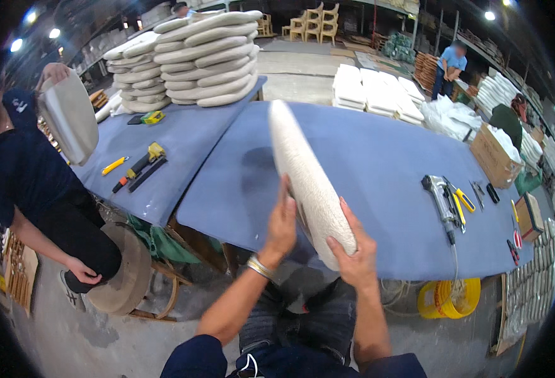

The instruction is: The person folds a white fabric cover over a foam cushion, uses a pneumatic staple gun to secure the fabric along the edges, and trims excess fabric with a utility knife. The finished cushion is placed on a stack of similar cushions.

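A cream, fabric-covered seat pad (312, 186) is held up on edge over the near side of the blue table, tilted with its top end leaning away to the left. My left hand (280, 223) supports its left face; part of the fingers is hidden behind it. Against the lower right edge, my right hand (355, 251) grips with the thumb across the near side. A stapler-like air tool (442, 205) lies on the table to the right, beside yellow-handled hand tools (464, 200).
Stacked cream pads (208, 60) stand at the back left. Beside the table at left, a co-worker holds another pad (69, 120). A yellow-and-black tool (144, 165) and yellow cutter (115, 166) lie on the left table (110, 135). A yellow bucket (438, 302) stands below the right edge.
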Demonstrator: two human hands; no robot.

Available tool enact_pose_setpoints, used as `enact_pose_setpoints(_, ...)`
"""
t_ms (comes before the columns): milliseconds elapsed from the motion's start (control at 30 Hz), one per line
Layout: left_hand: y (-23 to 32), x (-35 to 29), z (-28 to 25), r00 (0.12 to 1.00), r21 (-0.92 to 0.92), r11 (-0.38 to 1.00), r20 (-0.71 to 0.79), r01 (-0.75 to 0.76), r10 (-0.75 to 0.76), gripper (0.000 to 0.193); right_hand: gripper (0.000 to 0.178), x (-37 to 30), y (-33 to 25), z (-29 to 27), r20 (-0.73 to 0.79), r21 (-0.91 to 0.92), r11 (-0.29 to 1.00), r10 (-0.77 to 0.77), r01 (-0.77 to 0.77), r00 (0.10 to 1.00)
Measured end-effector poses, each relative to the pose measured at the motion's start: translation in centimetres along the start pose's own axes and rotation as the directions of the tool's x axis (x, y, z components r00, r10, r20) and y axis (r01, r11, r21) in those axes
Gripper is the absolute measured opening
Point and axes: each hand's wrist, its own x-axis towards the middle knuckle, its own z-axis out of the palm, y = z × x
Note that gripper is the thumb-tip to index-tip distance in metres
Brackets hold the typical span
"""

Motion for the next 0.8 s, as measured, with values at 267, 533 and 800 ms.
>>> enact_pose_setpoints(267, -2.8, 8.8, -16.7, 0.977, 0.273, 0.962, -0.208, 0.015, 0.044, 0.056, 0.053, 4.8, 3.2, -6.7, 0.302, 0.085, 0.992, -0.113, 0.092, 0.947)
enact_pose_setpoints(533, -8.2, 14.0, -16.2, 0.935, -0.206, 0.930, -0.121, 0.305, -0.334, 0.059, 0.034, 1.1, 3.9, -3.8, -0.028, 0.086, 0.989, -0.122, 0.124, 0.992)
enact_pose_setpoints(800, -2.2, 8.2, -16.1, 0.964, 0.281, 0.954, -0.265, 0.106, -0.029, 0.061, 0.054, 3.7, 9.3, -6.5, -0.229, 0.245, 0.968, 0.115, -0.057, 0.967)
